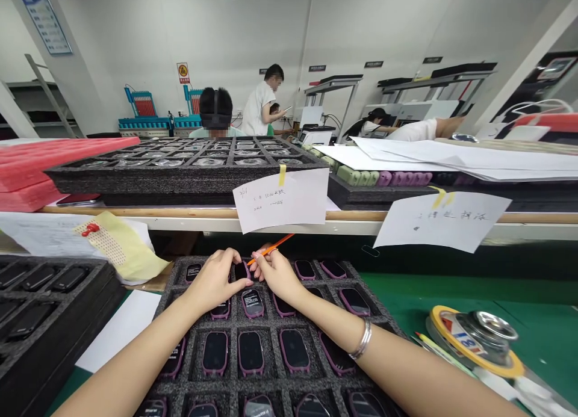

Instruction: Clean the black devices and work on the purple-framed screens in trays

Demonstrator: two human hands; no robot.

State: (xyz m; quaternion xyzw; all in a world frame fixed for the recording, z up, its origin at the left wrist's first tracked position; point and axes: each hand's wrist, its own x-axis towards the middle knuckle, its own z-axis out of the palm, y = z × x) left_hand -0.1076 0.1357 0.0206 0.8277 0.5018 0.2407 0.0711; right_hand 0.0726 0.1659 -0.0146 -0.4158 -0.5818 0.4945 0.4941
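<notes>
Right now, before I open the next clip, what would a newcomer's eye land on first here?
Probably the left hand and right hand at the centre, over a black foam tray of dark, pink-edged devices, with an orange pencil showing at the right hand's fingers. Straight ahead, a handwritten note hangs by yellow tape below a second black foam tray.
</notes>
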